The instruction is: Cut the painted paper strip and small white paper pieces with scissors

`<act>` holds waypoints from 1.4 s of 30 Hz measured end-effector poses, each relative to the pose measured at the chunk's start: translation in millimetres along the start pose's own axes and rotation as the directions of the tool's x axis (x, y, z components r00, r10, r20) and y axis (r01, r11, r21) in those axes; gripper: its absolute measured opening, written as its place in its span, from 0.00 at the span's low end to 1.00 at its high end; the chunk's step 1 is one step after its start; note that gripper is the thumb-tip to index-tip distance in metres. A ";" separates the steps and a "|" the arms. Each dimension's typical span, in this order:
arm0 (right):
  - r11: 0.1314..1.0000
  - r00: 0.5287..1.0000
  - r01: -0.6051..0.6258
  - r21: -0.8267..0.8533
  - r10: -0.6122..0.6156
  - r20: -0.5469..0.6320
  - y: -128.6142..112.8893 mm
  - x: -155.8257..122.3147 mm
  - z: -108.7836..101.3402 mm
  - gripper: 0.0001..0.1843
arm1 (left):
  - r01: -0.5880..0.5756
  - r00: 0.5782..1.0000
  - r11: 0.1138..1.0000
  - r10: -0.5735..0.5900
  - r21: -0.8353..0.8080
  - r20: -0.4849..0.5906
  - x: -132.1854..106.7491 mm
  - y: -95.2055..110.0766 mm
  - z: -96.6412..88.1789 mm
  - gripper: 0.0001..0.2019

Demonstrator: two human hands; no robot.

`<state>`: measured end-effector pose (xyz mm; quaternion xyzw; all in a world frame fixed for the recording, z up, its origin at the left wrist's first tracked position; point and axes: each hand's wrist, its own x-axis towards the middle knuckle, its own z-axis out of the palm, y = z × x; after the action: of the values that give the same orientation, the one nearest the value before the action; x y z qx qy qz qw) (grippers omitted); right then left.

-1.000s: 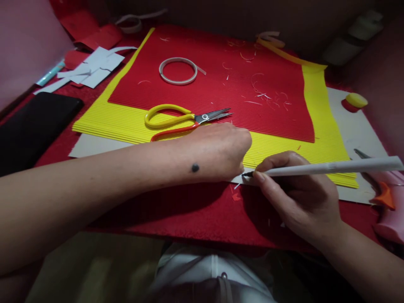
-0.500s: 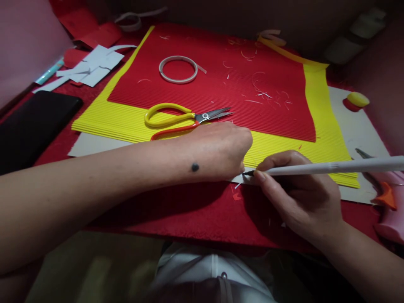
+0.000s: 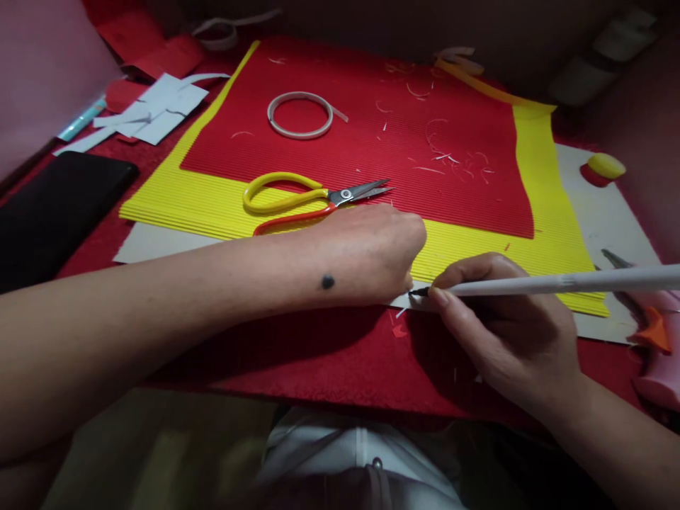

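Note:
My right hand (image 3: 504, 326) grips a white felt-tip pen (image 3: 563, 280) near its dark tip. The tip points left and meets my left hand's (image 3: 372, 248) fingertip area. My left hand is curled, its fingers mostly hidden beneath it; I cannot make out what they hold. Beneath both hands lies the front edge of a pale grey board (image 3: 170, 244). Just above my left wrist rest scissors (image 3: 290, 195) with yellow and orange handles, blades slightly parted. They lie across a yellow corrugated sheet (image 3: 183, 202) and a red corrugated sheet (image 3: 366, 127).
A coiled pale strip (image 3: 274, 127) and thin paper scraps lie on the red sheet. To the left are a black phone-like slab (image 3: 69, 202), white paper pieces (image 3: 170, 120) and a teal pen (image 3: 82, 122). A yellow-topped cap (image 3: 606, 166) and a pink object (image 3: 664, 368) are at right.

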<state>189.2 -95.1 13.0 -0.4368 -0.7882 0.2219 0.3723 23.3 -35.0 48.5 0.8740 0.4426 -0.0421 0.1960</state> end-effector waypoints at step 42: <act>1.000 1.000 -0.022 -0.011 0.022 -0.013 1.3 -1.8 -0.3 0.06 | -0.010 1.000 1.000 0.010 0.000 0.000 -0.7 -0.7 -0.4 0.11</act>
<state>190.7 -96.0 11.6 -0.4489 -0.7822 0.2188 0.3725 22.3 -35.0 48.9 0.8762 0.4382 -0.0411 0.1964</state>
